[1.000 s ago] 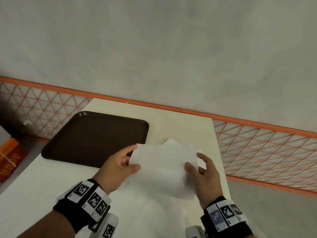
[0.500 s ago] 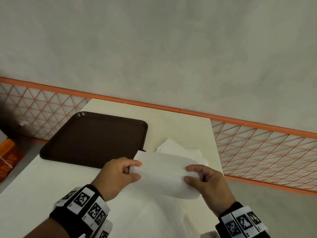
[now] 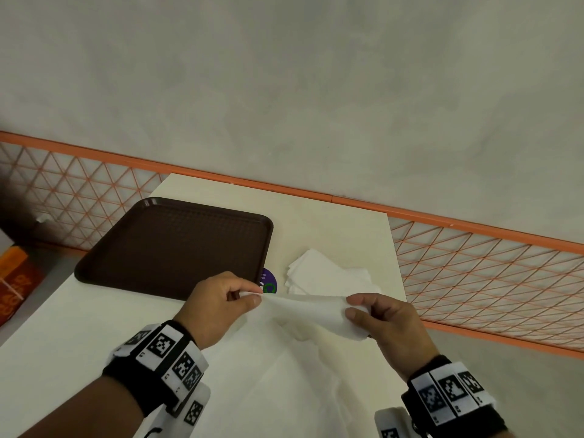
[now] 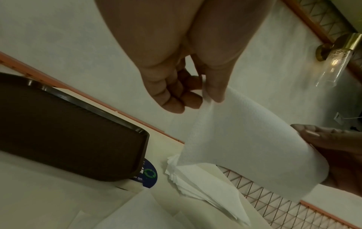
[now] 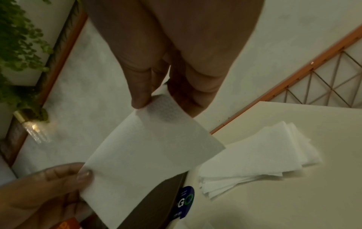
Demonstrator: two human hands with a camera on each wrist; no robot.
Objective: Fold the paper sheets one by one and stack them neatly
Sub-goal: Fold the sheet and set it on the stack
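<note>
A white paper sheet hangs folded over between my two hands above the table. My left hand pinches its left end between thumb and forefinger; the same sheet shows in the left wrist view. My right hand pinches the right end, and the sheet appears again in the right wrist view. Just beyond the hands lies a stack of folded white sheets on the cream table. Unfolded sheets lie flat under my wrists.
A dark brown tray sits at the left on the table, overlapping a round purple sticker. The table's right edge runs close to the stack. An orange lattice railing lines the wall. An orange box is at far left.
The sheet was held up open and facing me; both hands have brought its top edge down and forward, so it now hangs folded over, lower and flatter.
</note>
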